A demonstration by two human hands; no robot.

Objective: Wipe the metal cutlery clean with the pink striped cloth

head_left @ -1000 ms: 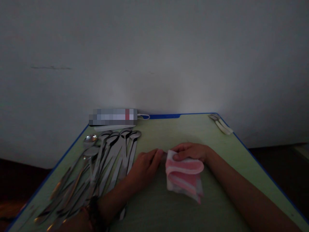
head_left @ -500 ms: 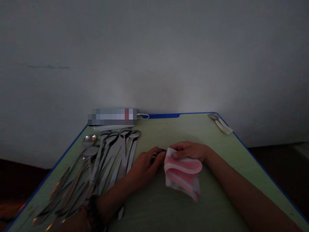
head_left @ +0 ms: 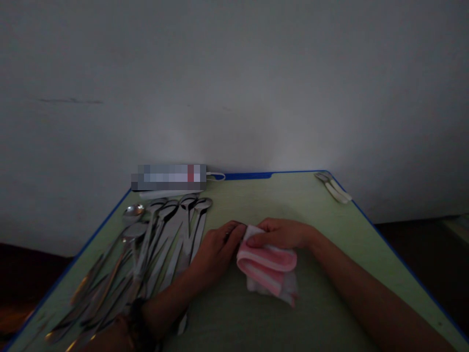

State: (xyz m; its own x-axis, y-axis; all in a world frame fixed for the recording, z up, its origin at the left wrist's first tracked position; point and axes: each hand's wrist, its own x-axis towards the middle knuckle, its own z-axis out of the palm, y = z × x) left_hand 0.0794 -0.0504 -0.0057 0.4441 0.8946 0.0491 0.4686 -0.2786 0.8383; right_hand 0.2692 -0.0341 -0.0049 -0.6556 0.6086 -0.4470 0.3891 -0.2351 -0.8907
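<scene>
A folded pink-and-white cloth (head_left: 269, 261) hangs from my right hand (head_left: 284, 234), whose thumb presses on its upper part. My left hand (head_left: 222, 244) is closed at the cloth's left edge, its fingertips meeting the cloth. A small dark bit shows at those fingers; what they grip is mostly hidden, and I cannot make out its kind. Left of my left hand lie many metal spoons (head_left: 168, 210) and table knives (head_left: 172, 261), close together and partly overlapping. My left forearm passes over some of their handles.
At the far right corner of the green, blue-edged table (head_left: 311, 205) lies cutlery with white handles (head_left: 337, 190), a fork among it. A blurred-out box-like object (head_left: 170, 177) with a white cord loop stands at the back left. Behind the table rises a grey wall (head_left: 234, 88).
My right hand and the cloth have moved slightly left, closer over my left fingers. The small metallic bit that showed between the hands is now more covered.
</scene>
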